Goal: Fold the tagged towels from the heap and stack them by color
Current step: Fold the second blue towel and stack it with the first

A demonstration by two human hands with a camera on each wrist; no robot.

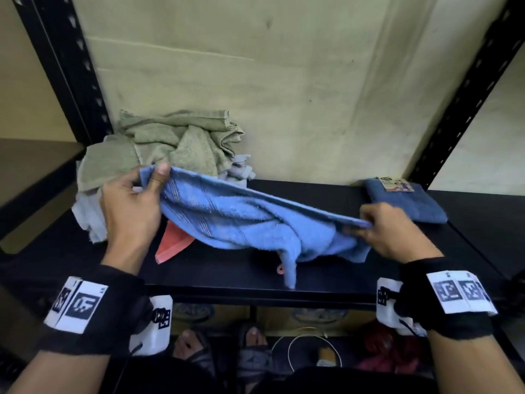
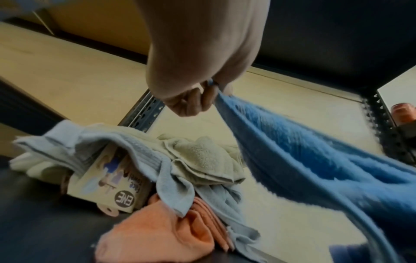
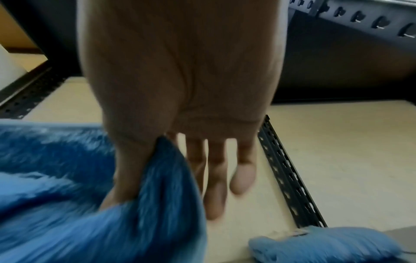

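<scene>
A blue towel (image 1: 244, 220) hangs stretched between my two hands above the black shelf (image 1: 221, 277). My left hand (image 1: 133, 206) pinches its left corner with thumb on top, just in front of the heap (image 1: 170, 146) of green, pale grey and orange towels. In the left wrist view my left hand (image 2: 191, 99) holds the blue towel (image 2: 315, 160) by that corner. My right hand (image 1: 389, 228) grips the towel's right edge. The right wrist view shows the blue towel (image 3: 78, 195) held between thumb and forefinger of my right hand (image 3: 180, 169), the other fingers (image 3: 243, 176) straight. A folded blue towel (image 1: 406, 203) with a paper tag lies at the back right.
An orange towel (image 1: 173, 245) pokes out under the blue one, with a small pink hook (image 1: 280, 270) near the hanging tip. Black slotted uprights (image 1: 68, 66) stand at both back corners. A paper tag (image 2: 108, 188) lies in the heap. Feet and boxes show below the shelf.
</scene>
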